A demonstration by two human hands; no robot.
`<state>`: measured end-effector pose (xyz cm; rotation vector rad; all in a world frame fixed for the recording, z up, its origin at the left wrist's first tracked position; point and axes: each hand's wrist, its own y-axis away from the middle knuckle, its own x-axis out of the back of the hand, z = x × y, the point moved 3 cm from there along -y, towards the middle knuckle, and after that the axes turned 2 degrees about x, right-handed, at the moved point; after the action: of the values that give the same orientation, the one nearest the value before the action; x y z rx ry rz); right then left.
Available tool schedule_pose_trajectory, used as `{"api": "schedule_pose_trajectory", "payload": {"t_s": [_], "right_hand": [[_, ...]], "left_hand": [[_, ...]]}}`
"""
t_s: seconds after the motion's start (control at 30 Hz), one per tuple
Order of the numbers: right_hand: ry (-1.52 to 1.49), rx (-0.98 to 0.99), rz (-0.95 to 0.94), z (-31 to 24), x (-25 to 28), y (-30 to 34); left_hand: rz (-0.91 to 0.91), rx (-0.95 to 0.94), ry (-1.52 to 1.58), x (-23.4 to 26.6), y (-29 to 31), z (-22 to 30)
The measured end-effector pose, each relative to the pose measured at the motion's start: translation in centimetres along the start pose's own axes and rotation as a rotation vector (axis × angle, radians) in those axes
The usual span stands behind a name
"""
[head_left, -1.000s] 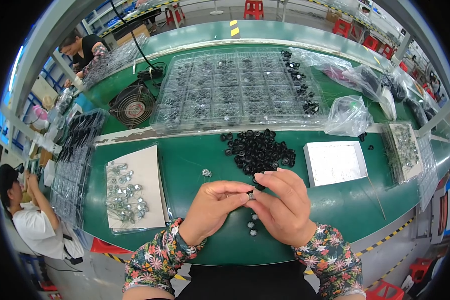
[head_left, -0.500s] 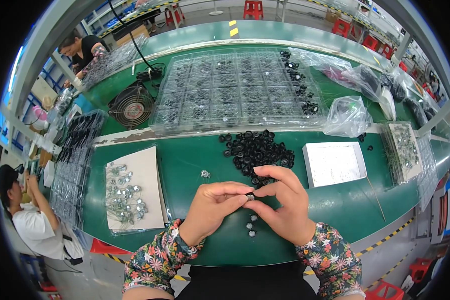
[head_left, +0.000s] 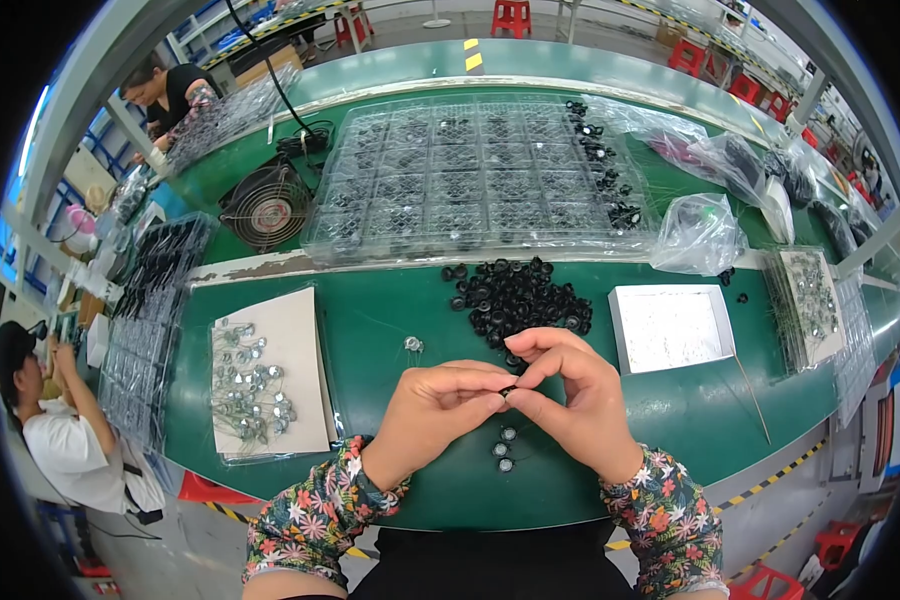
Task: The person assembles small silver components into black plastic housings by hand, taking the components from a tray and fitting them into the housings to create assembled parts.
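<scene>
Both my hands meet over the green bench (head_left: 370, 340). My left hand (head_left: 435, 405) and my right hand (head_left: 575, 405) pinch one small round black cap (head_left: 508, 391) between thumbs and fingertips; most of it is hidden. Just below the fingers lie a few black caps with silvery discs in them (head_left: 505, 450). Beyond my right hand is a heap of loose black ring-shaped caps (head_left: 525, 300). A single silvery disc with thin wires (head_left: 413, 345) rests above my left hand. To the left, more wired silvery discs (head_left: 255, 390) lie on a beige card (head_left: 305, 350).
A white open box (head_left: 672, 328) stands right of the heap, a thin stick (head_left: 755, 400) beside it. Clear compartment trays (head_left: 460, 170) fill the back, with a fan (head_left: 268, 210) at their left and plastic bags (head_left: 698, 235) at their right. Two people sit at the left.
The fingers of both hands have closed in around the cap, which shows less now. My right thumb has drawn nearer the left fingertips.
</scene>
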<state>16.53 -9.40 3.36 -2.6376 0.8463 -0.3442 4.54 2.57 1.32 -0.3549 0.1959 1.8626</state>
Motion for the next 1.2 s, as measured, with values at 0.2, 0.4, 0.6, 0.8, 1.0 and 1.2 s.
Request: {"api": "schedule_pose_trajectory", "payload": {"t_s": [0.2, 0.4, 0.6, 0.8, 1.0, 1.2], "right_hand": [[0.02, -0.011, -0.01, 0.1, 0.0, -0.1], [0.12, 0.065, -0.029, 0.7, 0.0, -0.4], [0.088, 0.003, -0.071, 1.1, 0.0, -0.6], [0.0, -0.013, -0.001, 1.1, 0.1, -0.3], [0.139, 0.047, 0.028, 0.4, -0.1, -0.3], [0.325, 0.095, 0.065, 0.1, -0.8, 0.2]], "left_hand": [[0.012, 0.018, -0.095, -0.1, 0.1, 0.4], [0.077, -0.049, -0.015, -0.6, 0.0, 0.0], [0.094, 0.082, 0.091, -0.2, -0.1, 0.2], [0.068, 0.069, 0.263, 0.4, -0.3, -0.4], [0.05, 0.092, 0.164, 0.2, -0.3, -0.3], [0.159, -0.052, -0.15, -0.5, 0.0, -0.4]]}}
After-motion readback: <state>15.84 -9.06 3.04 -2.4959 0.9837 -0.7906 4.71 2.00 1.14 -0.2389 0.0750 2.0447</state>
